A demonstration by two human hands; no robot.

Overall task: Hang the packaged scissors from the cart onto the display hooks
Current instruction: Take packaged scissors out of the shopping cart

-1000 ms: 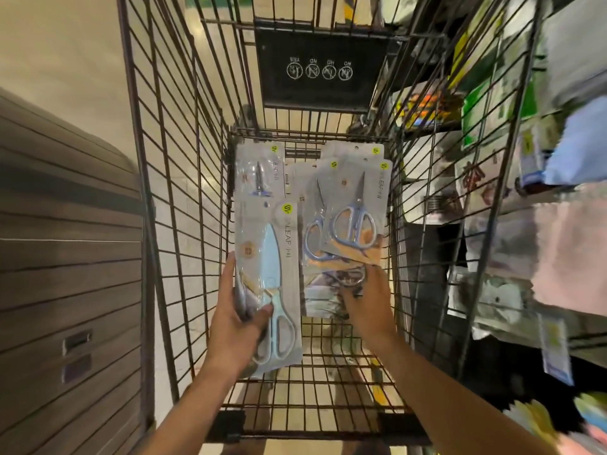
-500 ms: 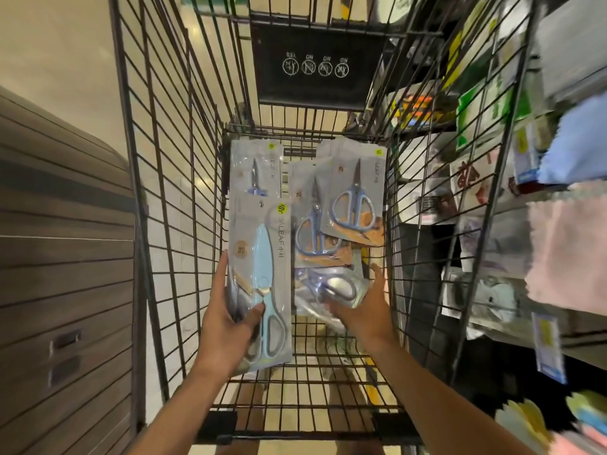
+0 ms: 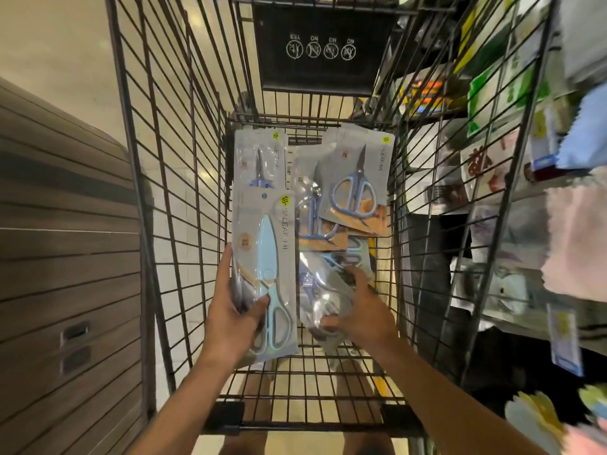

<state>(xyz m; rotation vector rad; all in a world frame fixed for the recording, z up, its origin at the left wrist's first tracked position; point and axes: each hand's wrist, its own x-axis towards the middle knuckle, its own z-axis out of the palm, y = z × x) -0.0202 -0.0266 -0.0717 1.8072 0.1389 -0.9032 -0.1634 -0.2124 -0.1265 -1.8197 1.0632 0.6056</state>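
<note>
I look down into a black wire cart (image 3: pixel 170 205). My left hand (image 3: pixel 231 318) grips a stack of grey packs; the front one holds light-blue scissors with a blade cover (image 3: pixel 267 274). My right hand (image 3: pixel 359 311) is closed on a shiny clear pack of scissors (image 3: pixel 320 292) low in the pile. Above it lie more packs, one with blue-handled scissors (image 3: pixel 354 192) on top and a narrow pack (image 3: pixel 259 165) at the far left. No display hooks can be made out.
A brown slatted panel wall (image 3: pixel 65 257) runs along the left of the cart. Shelves with blurred packaged goods and pink cloths (image 3: pixel 574 241) stand close on the right. A black sign plate (image 3: pixel 323 47) hangs at the cart's far end.
My right hand has slid down from the blue-handled packs and closed on the shiny pack lower in the pile. The left hand keeps its stack, nearly unmoved.
</note>
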